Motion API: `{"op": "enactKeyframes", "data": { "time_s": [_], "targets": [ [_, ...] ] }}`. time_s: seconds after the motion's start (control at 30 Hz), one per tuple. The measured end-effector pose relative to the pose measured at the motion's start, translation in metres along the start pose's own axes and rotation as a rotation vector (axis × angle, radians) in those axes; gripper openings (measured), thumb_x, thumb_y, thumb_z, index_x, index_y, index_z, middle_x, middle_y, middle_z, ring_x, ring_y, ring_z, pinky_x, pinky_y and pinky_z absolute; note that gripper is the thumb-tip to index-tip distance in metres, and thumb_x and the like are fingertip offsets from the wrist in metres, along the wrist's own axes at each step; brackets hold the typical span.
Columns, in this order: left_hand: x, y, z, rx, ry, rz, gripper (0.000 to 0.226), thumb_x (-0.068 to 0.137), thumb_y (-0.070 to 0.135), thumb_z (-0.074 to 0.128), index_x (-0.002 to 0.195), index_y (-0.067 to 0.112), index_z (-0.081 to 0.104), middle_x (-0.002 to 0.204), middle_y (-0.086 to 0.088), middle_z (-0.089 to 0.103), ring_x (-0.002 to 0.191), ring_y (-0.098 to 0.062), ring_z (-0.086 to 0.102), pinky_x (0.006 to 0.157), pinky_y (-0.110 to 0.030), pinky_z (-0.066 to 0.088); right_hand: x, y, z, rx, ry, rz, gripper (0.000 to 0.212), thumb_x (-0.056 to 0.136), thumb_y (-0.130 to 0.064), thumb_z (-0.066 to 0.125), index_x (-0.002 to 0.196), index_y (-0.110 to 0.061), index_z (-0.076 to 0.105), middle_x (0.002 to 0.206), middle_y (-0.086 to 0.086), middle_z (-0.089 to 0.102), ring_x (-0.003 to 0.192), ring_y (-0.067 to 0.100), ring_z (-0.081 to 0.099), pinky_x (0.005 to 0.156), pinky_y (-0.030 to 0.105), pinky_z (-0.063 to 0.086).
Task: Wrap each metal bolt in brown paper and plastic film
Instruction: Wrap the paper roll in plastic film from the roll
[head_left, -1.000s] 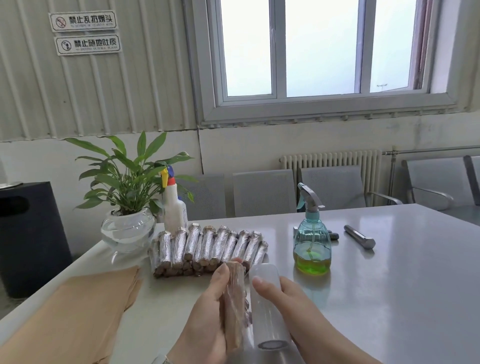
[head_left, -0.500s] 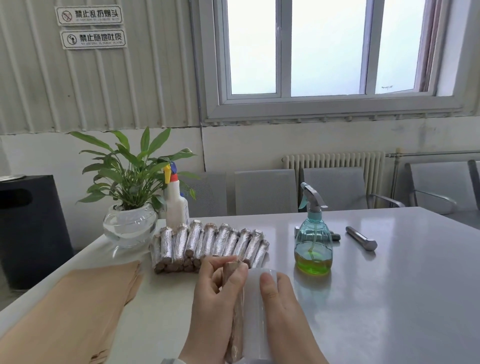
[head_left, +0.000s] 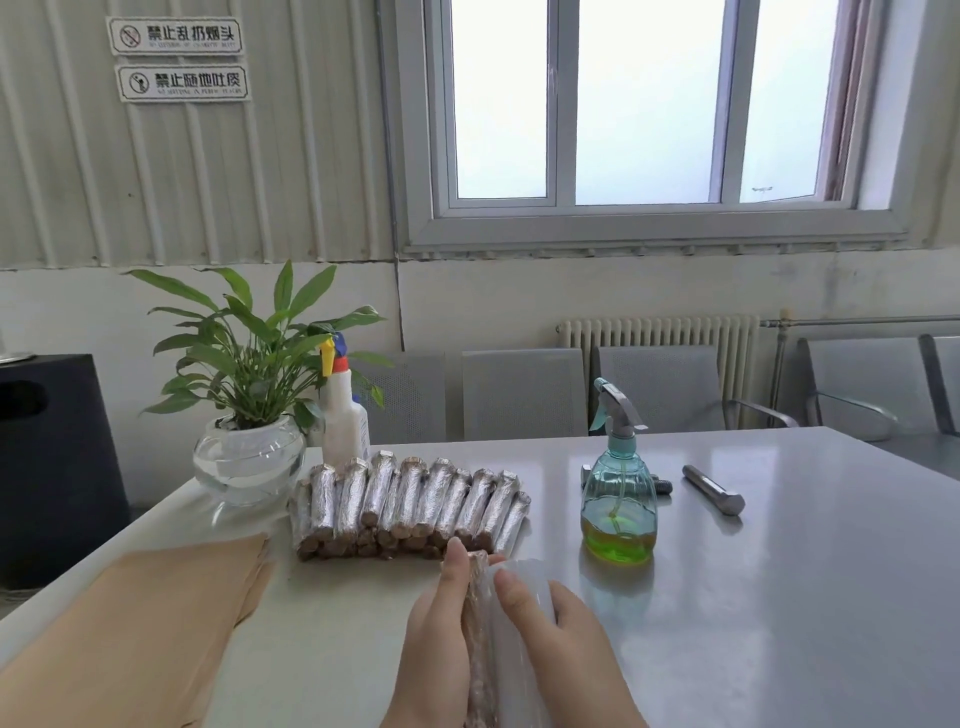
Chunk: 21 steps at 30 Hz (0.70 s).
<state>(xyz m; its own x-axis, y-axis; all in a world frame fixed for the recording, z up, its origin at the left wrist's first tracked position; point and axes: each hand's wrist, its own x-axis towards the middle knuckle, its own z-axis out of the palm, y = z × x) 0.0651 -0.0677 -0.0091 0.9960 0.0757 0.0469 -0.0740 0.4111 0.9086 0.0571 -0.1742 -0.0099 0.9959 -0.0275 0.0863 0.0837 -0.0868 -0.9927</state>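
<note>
Brown-paper bolt (head_left: 475, 639): at the near desk edge, centre, lengthwise away from the person, held between both hands; film already shows over the paper.
Film roll (head_left: 519, 649): clear plastic, pressed right alongside the bolt, touching it.
Step in hand: film stage on one bolt, by my reading; paper stage looks done for this one.
Left hand (head_left: 434, 644): grip curled round the bolt from the left, fingertip reaching past its far end.
Right hand (head_left: 558, 634): draped over the roll, fingers bent round its top, wrist low near the desk edge; clamped on the roll.
Next move: likely turn the bolt against the roll so film winds on, keep tension, then tear the film; calls for both hands working in opposite senses without letting the paper slip.
Finished stack (head_left: 410, 504): many wrapped bolts in two layers, toward the far left of the desk, just beyond the hands.
Bare bolt (head_left: 714, 490): unwrapped, lying toward the far right part of the desk; not yet done.
Paper sheets (head_left: 156, 618): brown pile at the near left corner.
Green spray bottle (head_left: 618, 499): upright, between stack and bare bolt.
Desk (head_left: 805, 597): grey, glossy.
</note>
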Motion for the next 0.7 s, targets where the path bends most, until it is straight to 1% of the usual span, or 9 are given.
{"op": "enactKeyframes", "data": {
  "time_s": [0.03,0.1,0.17,0.27,0.33,0.43,0.5,0.6,0.7],
  "targets": [
    [0.000,0.000,-0.001,0.041,0.018,0.030,0.052,0.079,0.060,0.049,0.086,0.018,0.079,0.088,-0.018,0.075,0.081,-0.030,0.073,0.062,-0.032,0.056,0.002,-0.002,-0.001,0.003,-0.059,0.034,0.044,0.075,-0.059,0.067,0.097,-0.021,0.073,0.096,-0.003,0.075,0.090,0.002,0.068,0.077,0.018,0.051],
    [0.002,0.002,-0.004,0.093,0.061,0.070,0.055,0.075,0.066,0.050,0.086,0.019,0.078,0.084,-0.020,0.073,0.082,-0.035,0.072,0.073,-0.040,0.058,0.006,-0.004,-0.003,0.034,-0.135,0.067,0.063,0.065,-0.065,0.066,0.103,-0.015,0.070,0.098,0.004,0.075,0.092,0.011,0.070,0.088,0.031,0.054],
    [0.004,0.003,-0.007,0.115,0.115,0.099,0.063,0.067,0.071,0.054,0.087,0.016,0.076,0.073,-0.017,0.070,0.071,-0.031,0.069,0.072,-0.040,0.054,0.008,-0.005,-0.004,0.047,-0.122,0.045,0.063,0.066,-0.063,0.072,0.106,-0.016,0.064,0.095,0.004,0.074,0.088,0.013,0.071,0.086,0.036,0.055],
    [0.005,0.001,-0.004,0.086,0.135,0.092,0.061,0.063,0.066,0.062,0.089,0.013,0.074,0.083,-0.019,0.073,0.077,-0.027,0.071,0.068,-0.042,0.055,0.006,-0.005,-0.002,0.041,-0.063,-0.028,0.054,0.070,-0.061,0.075,0.101,-0.021,0.058,0.085,-0.002,0.073,0.078,0.007,0.070,0.072,0.024,0.054],
    [0.000,0.000,0.000,0.060,0.134,0.077,0.053,0.060,0.064,0.067,0.085,0.017,0.074,0.090,-0.024,0.072,0.082,-0.032,0.071,0.077,-0.047,0.056,0.000,-0.009,0.001,-0.027,-0.026,-0.077,0.057,0.073,-0.076,0.056,0.096,-0.025,0.054,0.080,-0.008,0.070,0.072,-0.006,0.064,0.061,0.010,0.044],
    [-0.006,-0.004,0.005,-0.016,0.137,0.039,0.050,0.056,0.060,0.070,0.086,0.020,0.070,0.092,-0.020,0.071,0.083,-0.033,0.068,0.081,-0.048,0.053,-0.005,-0.011,0.004,-0.174,0.053,-0.063,0.062,0.070,-0.081,0.026,0.092,-0.028,0.048,0.084,-0.011,0.064,0.077,-0.007,0.058,0.058,0.012,0.037],
    [-0.009,-0.001,0.007,-0.144,0.085,-0.011,0.051,0.067,0.058,0.067,0.095,0.016,0.069,0.092,-0.016,0.071,0.083,-0.031,0.069,0.078,-0.043,0.054,-0.004,-0.010,0.003,-0.235,0.084,-0.055,0.054,0.074,-0.075,0.025,0.092,-0.029,0.046,0.086,-0.012,0.061,0.081,-0.006,0.054,0.062,0.015,0.036],
    [-0.011,0.006,0.010,-0.310,0.014,-0.148,0.058,0.095,0.050,0.042,0.115,0.002,0.066,0.113,-0.026,0.067,0.105,-0.039,0.066,0.092,-0.046,0.050,0.001,-0.007,-0.004,-0.214,0.138,-0.017,0.046,0.081,-0.071,0.033,0.093,-0.029,0.047,0.087,-0.014,0.059,0.080,-0.006,0.052,0.061,0.017,0.035],
    [-0.007,0.005,0.010,-0.268,-0.008,-0.193,0.049,0.098,0.034,0.040,0.120,-0.004,0.062,0.113,-0.029,0.066,0.104,-0.039,0.065,0.088,-0.045,0.051,0.006,-0.005,-0.009,-0.147,0.135,0.010,0.041,0.086,-0.067,0.044,0.093,-0.027,0.051,0.088,-0.011,0.060,0.081,0.000,0.055,0.061,0.022,0.035]
  ]
}}
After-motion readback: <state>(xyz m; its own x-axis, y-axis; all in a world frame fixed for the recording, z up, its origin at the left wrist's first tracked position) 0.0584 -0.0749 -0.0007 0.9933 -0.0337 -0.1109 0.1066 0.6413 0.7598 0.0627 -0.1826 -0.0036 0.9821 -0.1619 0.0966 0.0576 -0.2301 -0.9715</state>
